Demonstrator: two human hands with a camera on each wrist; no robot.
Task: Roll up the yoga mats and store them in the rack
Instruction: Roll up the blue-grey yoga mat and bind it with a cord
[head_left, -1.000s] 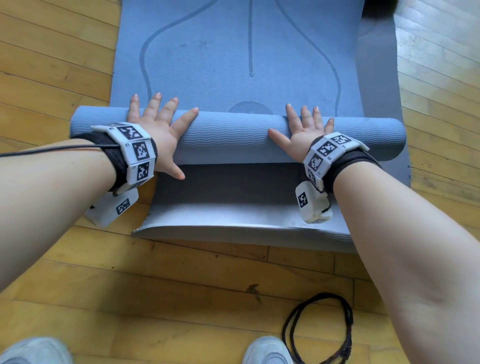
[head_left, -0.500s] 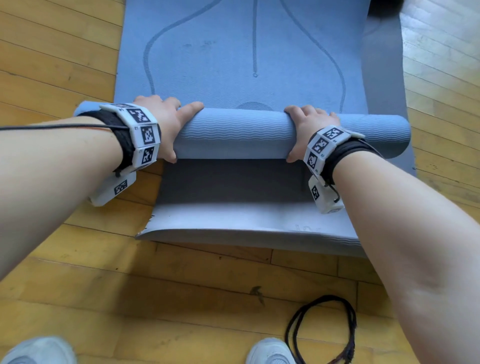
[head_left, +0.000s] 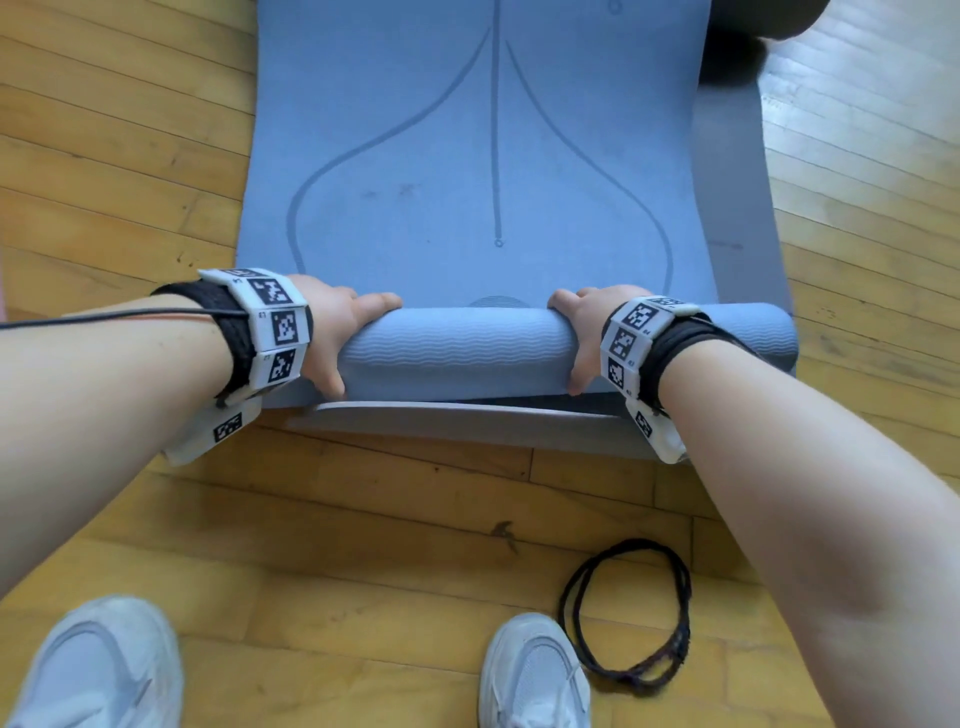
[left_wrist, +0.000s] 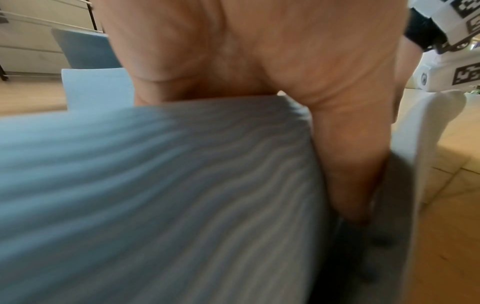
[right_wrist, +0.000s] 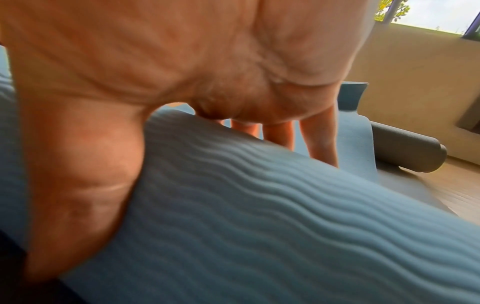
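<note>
A blue yoga mat lies flat on the wooden floor, its near end wound into a ribbed roll. It rests on a grey mat whose near edge shows under the roll. My left hand grips the roll near its left end, fingers over the top and thumb on the near side. My right hand grips it right of the middle in the same way. The wrist views show the ribbed roll under each palm.
A black cord loop lies on the floor by my right shoe; my left shoe is at the bottom left. A dark grey rolled mat lies beyond the blue mat's far right. Rack bars stand at the back left.
My hands went from lying flat on the roll to curling round it. The roll has moved forward over the flat mat, covering most of the exposed grey mat at its near side.
</note>
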